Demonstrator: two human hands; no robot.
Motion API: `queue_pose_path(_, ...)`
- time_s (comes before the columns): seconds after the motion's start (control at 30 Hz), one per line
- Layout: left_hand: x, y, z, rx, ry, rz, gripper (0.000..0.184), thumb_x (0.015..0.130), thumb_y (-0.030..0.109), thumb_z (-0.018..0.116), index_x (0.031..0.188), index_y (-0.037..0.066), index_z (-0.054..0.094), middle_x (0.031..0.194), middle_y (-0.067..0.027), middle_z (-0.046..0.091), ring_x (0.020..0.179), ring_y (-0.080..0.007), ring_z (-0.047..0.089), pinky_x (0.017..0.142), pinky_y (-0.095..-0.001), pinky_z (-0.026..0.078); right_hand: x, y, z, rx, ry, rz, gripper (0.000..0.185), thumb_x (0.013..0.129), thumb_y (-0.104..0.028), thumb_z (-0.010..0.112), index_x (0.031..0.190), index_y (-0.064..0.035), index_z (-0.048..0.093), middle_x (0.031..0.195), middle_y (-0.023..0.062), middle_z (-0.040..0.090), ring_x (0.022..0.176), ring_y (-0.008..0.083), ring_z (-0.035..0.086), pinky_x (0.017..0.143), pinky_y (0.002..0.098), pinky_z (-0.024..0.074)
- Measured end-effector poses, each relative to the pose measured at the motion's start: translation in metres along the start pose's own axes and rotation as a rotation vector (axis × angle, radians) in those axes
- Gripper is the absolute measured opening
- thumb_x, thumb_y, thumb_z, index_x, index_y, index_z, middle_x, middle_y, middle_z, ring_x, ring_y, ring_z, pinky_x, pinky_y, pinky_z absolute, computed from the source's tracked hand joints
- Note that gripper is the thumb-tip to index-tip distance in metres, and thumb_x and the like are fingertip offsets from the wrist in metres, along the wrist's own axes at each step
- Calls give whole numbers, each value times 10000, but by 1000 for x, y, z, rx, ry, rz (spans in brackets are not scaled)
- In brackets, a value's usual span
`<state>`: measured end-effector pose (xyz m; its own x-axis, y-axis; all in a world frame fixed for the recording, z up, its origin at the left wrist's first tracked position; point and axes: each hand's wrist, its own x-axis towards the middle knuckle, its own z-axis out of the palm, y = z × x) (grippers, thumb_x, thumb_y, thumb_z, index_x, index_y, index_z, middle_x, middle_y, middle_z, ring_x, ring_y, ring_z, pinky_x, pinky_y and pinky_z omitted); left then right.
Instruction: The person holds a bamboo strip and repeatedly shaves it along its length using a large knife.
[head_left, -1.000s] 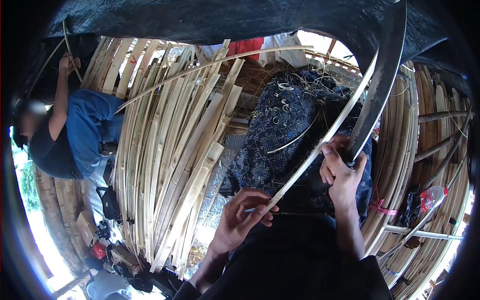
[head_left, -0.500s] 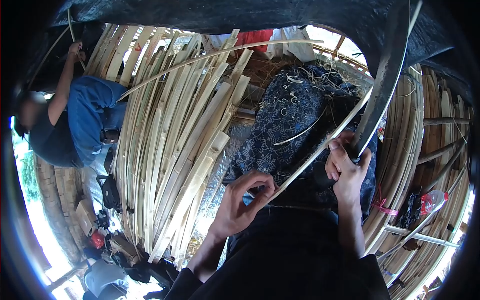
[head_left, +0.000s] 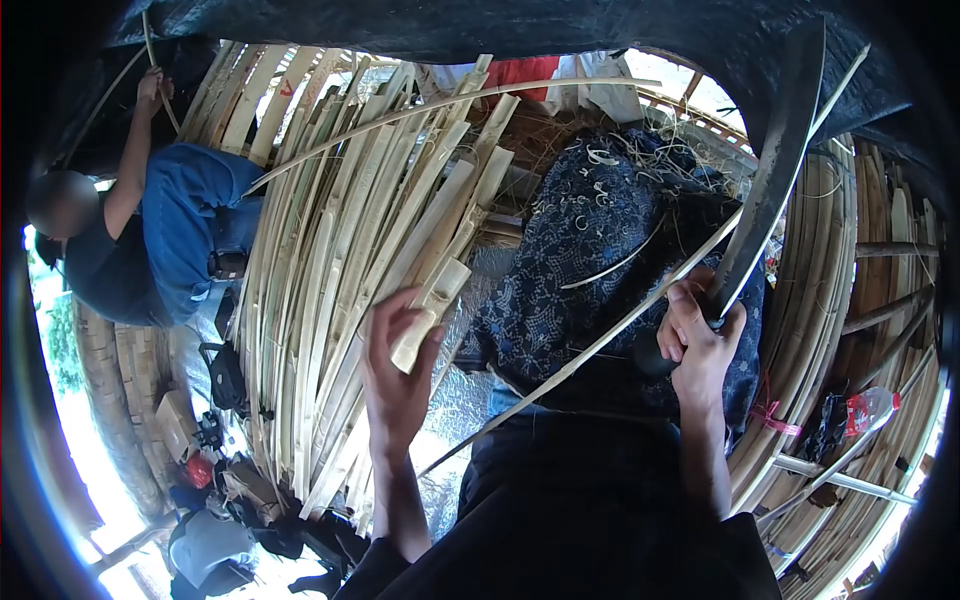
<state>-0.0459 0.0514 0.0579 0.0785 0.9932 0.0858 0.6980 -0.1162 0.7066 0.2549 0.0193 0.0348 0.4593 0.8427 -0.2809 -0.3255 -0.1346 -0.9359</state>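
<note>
My right hand is closed round the handle of a long curved knife, its blade pointing up. The same hand also pinches a thin bamboo strip, which crosses behind the blade and slopes down to the lower left. My left hand is off the strip, fingers apart and curved, over the near end of the split bamboo slats. Dark blue patterned cloth with curled shavings covers my lap.
A person in blue trousers sits at the left, an arm raised to a thin strip. More bamboo lies at the right, near a bottle with a red label. A black bag is at the lower left.
My left hand has let go of the strip's lower end and moved left to the slats. The strip has slid down through my right hand's grip. The view has shifted slightly.
</note>
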Motion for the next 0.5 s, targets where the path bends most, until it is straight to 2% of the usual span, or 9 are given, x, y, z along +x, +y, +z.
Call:
queue_pose_path(0.03, -4, 5, -1, -342, -81, -190, 252, 935, -24, 706, 1184, 8, 683, 1180, -135, 715, 980, -247, 730, 873, -386, 592, 0, 0, 0, 0, -1, 2, 217, 943, -24, 713, 1100, 102, 634, 937, 175, 731, 438, 70, 476, 384, 234, 339)
queue_pose_path(0.07, -9, 3, -6, -424, -282, -235, 245, 924, -16, 726, 1167, 1, 696, 1164, -147, 733, 988, -246, 735, 884, -402, 589, 0, 0, 0, -8, -8, 1, 216, 943, -25, 712, 1100, 101, 633, 943, 178, 733, 438, 70, 476, 384, 233, 339)
queue_pose_path(0.1, -15, 1, -1, -607, -369, -200, 230, 926, -8, 734, 1154, -11, 703, 1118, -145, 747, 973, -233, 741, 865, -380, 591, 1, 1, 1, -15, -15, 0, 216, 944, -25, 711, 1101, 99, 631, 949, 180, 735, 438, 70, 476, 384, 233, 340)
queue_pose_path(0.17, -21, 17, -2, -497, -509, -125, 180, 919, -12, 747, 1096, -9, 716, 1083, -138, 747, 940, -218, 747, 821, -346, 605, 1, 1, 2, -4, -11, -1, 215, 945, -27, 712, 1101, 98, 632, 933, 170, 729, 437, 70, 475, 384, 234, 339)
queue_pose_path(0.2, -24, 18, 1, -496, -510, -128, 180, 919, -12, 747, 1096, -9, 716, 1083, -138, 747, 940, -218, 747, 821, -346, 605, 0, 2, 3, 4, -6, -4, 214, 945, -29, 712, 1100, 96, 633, 917, 159, 723, 436, 70, 473, 384, 235, 339)
queue_pose_path(0.27, -31, 19, 7, -495, -525, -145, 200, 888, -98, 733, 1076, -29, 718, 1000, -118, 708, 929, -202, 726, 838, -324, 606, 1, 3, 2, 5, -1, 5, 215, 946, -32, 714, 1101, 94, 634, 873, 137, 703, 434, 71, 470, 384, 237, 335)
queue_pose_path(0.3, -33, 19, 11, -495, -525, -147, 200, 888, -98, 733, 1076, -29, 718, 1000, -118, 708, 929, -202, 726, 838, -324, 606, 1, 3, 2, 7, 5, 10, 215, 946, -35, 715, 1102, 91, 636, 829, 114, 684, 432, 72, 466, 384, 239, 332)
queue_pose_path(0.37, -37, 17, 18, -506, -456, -150, 151, 871, -13, 803, 1008, 2, 740, 971, -111, 735, 890, -177, 747, 751, -297, 610, 1, 2, 2, 7, 5, 15, 218, 946, -37, 718, 1105, 89, 637, 784, 90, 654, 429, 72, 461, 385, 240, 329)
queue_pose_path(0.5, -38, 16, 21, -510, -441, -134, 125, 886, -23, 788, 993, -12, 724, 971, -107, 724, 885, -183, 741, 763, -310, 610, 1, 3, 1, 17, -4, 23, 224, 946, -41, 722, 1114, 85, 640, 694, 44, 593, 421, 73, 449, 389, 242, 324)
